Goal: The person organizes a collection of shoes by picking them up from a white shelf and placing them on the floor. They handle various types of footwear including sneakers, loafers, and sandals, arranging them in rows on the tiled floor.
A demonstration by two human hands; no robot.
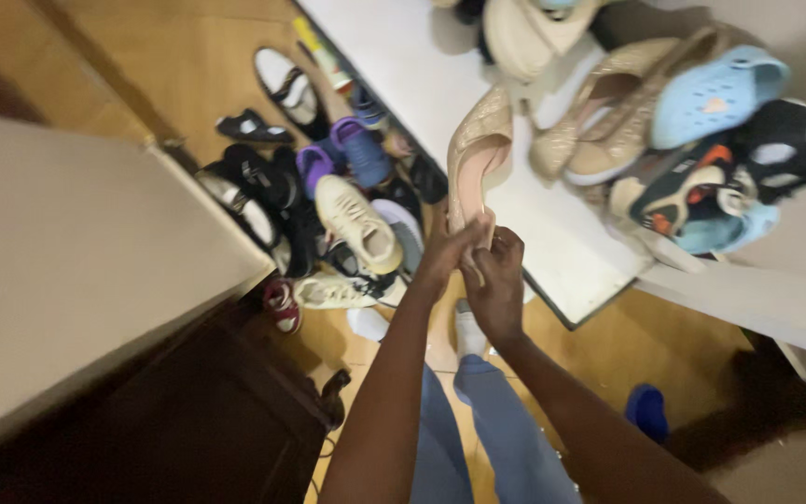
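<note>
Gripping beige shoe (478, 154), both arms outstretched

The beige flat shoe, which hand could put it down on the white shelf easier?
Probably the right hand: it grips the beige flat shoe on the white shelf's side. The left hand sits toward the floor pile.

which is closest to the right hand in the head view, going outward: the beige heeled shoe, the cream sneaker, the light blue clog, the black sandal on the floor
1. beige heeled shoe: held in the right hand and the left hand.
2. cream sneaker: in the floor pile, to the left.
3. black sandal and light blue clog, far left and far right: too close to call.
</note>
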